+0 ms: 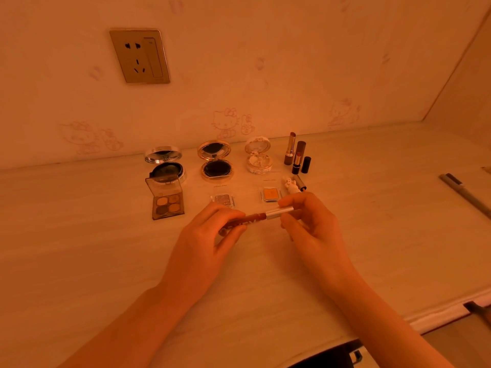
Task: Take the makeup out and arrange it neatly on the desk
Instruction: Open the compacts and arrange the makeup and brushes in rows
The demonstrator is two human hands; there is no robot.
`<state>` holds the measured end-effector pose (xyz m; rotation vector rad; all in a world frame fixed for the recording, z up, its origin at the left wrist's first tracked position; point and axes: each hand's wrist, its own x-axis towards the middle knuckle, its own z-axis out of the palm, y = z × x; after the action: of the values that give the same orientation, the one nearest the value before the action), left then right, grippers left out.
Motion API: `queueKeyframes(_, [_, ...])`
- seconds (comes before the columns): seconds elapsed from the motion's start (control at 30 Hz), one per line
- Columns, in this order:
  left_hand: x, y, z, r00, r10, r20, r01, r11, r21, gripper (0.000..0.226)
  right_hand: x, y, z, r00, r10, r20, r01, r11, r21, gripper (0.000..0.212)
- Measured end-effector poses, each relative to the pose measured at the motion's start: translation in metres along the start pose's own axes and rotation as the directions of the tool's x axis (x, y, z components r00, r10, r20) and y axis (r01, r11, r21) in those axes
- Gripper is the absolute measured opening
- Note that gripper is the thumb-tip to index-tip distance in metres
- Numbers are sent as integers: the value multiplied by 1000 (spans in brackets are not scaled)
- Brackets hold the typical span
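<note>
Held item: lip gloss tube [253, 218], reddish body with silver cap, lying roughly level above the middle of the desk [79, 248], cap end to the right.
Left hand [210, 240]: fingers curled and pinching the reddish body of the tube.
Right hand [312, 221]: thumb and fingertips pinching the silver cap end.
Far row, left to right: open silver compact [164, 163]; open gold compact [215, 162]; open white compact [259, 156]; uncapped tall lipstick [290, 148]; short dark lipstick [297, 163] with a dark cap [306, 165] just beside it.
Nearer row, left to right: open four-pan eyeshadow palette [167, 199]; small clear glitter eyeshadow [222, 201]; small orange eyeshadow pan [271, 195]; white figurine-topped item [291, 185], details unclear.
Right edge of desk: grey pen-like stick [462, 192].
Wall: gold socket plate [139, 55], upper left.
</note>
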<state>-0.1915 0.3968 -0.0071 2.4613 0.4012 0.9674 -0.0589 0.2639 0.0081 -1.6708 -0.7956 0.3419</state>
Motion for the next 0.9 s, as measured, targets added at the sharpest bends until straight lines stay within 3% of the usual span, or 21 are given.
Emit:
queueKeyframes(0.27, [-1,2,0,999,-12,36,12,1000,-18,29,4,-4,-8,999,3,-36,0,997,81,25])
queueKeyframes(0.4, [-3,7,-1,994,12,108,-8,999,-37,43,4,-4,-23,999,14,-35,-11,997,75,24])
queueKeyframes(0.57, [-1,26,4,972,6,236,5,999,-47,38,11,-12,-47,997,70,-26,-67,993,99,17])
queueKeyframes(0.9, [10,67,40,919,193,343,-173,981,-90,29,29,-6,-90,991,128,-25,-127,990,57,20])
